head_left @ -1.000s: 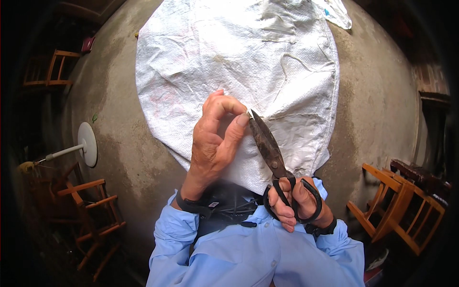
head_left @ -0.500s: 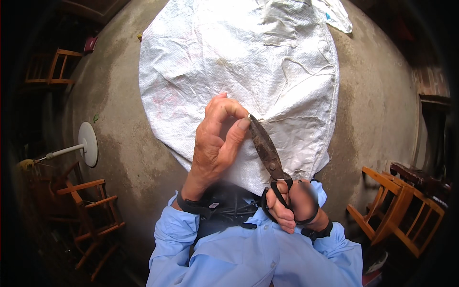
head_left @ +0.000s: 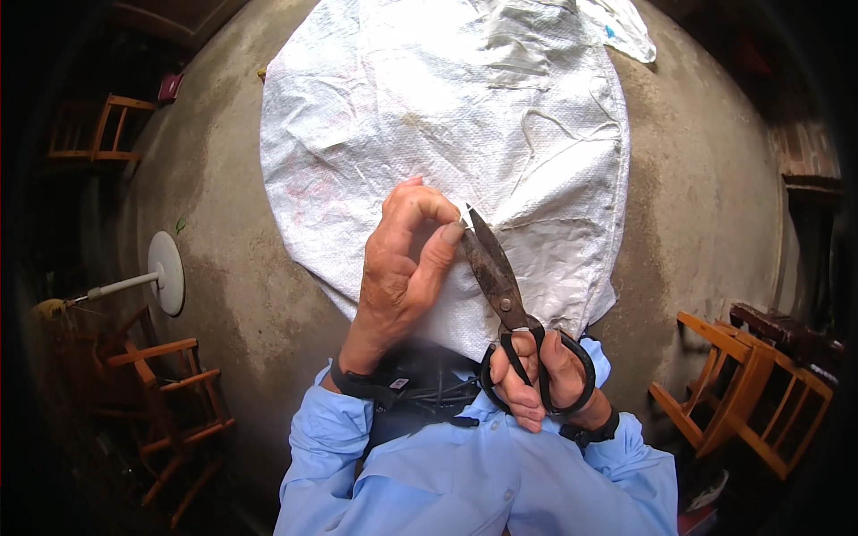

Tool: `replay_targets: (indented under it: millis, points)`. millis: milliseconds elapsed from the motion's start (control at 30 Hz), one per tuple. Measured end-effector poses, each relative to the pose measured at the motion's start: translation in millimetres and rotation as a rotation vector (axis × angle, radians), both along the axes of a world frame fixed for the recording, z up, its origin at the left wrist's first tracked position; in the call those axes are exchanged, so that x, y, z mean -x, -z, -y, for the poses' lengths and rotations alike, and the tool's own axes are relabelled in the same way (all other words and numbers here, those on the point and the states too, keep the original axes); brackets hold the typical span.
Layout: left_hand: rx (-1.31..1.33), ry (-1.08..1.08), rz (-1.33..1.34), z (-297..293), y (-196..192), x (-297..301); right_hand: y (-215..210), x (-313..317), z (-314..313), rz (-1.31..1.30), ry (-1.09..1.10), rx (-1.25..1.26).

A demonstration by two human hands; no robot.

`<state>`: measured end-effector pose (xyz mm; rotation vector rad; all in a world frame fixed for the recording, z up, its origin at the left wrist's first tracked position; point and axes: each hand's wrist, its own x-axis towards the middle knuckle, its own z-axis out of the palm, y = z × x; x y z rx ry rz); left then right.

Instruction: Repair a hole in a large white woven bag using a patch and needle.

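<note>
My right hand (head_left: 534, 384) is wrapped through the black handle loops of a pair of large, dark, worn scissors (head_left: 497, 281). The blades point up and to the left, slightly parted at the tips. At those tips, my left hand (head_left: 407, 255) is closed in a pinch of thumb and forefinger. A small white piece (head_left: 466, 215) shows at the pinch, between fingertips and blades; its kind is too small to tell. Both hands are above a big white woven sack (head_left: 357, 170) spread out in front of me.
A loose white cord (head_left: 527, 147) lies on the sack's right part, and a thin plastic bag (head_left: 626, 31) at the far right. Wooden chairs (head_left: 183, 380) stand at left and right. A round white stand base (head_left: 167, 272) sits on the concrete floor (head_left: 228, 210) at left.
The scissor blades have opened a little, and the handle loops have spread apart in my right hand. My left hand keeps its pinch almost in place.
</note>
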<state>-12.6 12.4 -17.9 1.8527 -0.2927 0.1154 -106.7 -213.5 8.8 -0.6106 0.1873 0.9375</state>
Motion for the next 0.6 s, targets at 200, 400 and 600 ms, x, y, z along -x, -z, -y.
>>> replay_targets:
  millis: [200, 400, 600]
  points:
    - [0.005, 0.000, -0.003, -3, 1, 1, -3, -3, 0, 0.025, -0.030, 0.087]
    - [0.032, 0.011, -0.003, -7, 3, 0, -13, -12, -1, 0.096, -0.098, 0.221]
    - [0.163, 0.016, -0.071, -1, 3, 1, -19, -9, 26, 0.151, -0.140, 0.203]
